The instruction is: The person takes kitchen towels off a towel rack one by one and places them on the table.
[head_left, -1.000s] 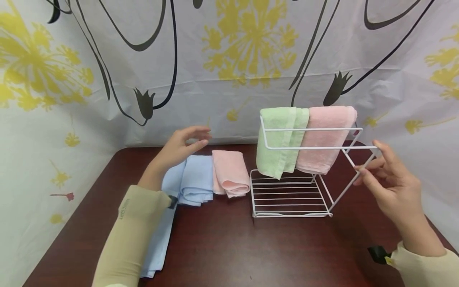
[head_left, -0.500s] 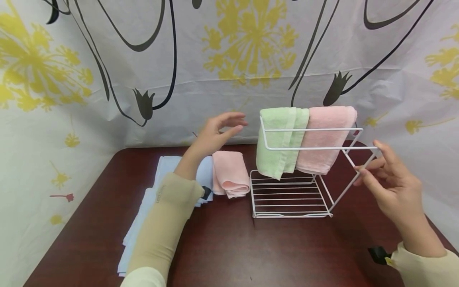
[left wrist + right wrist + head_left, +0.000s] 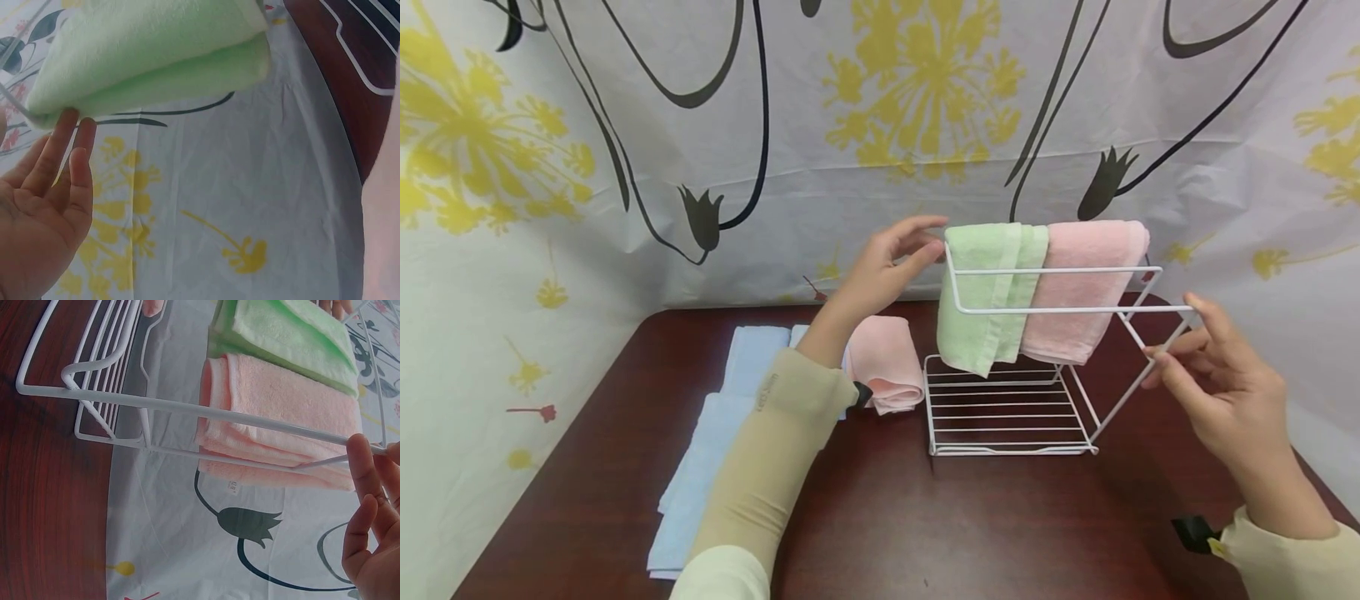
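Table (image 3: pixel 962 525) | left hand (image 3: pixel 883 265) raised, fingers (image 3: pixel 52 159) loose by green towel (image 3: pixel 988 291) | right fingers (image 3: pixel 1210 319) grip rack (image 3: pixel 1037 310)

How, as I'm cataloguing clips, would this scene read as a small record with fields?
left hand: fingertips at the green towel's upper left edge
right hand: pinches the right end of the white rack's upper frame
upper frame: green towel left, hanging pink towel right, side by side
left of rack: folded pink towel, then blue towels
surface: dark reddish table
behind: floral-print cloth
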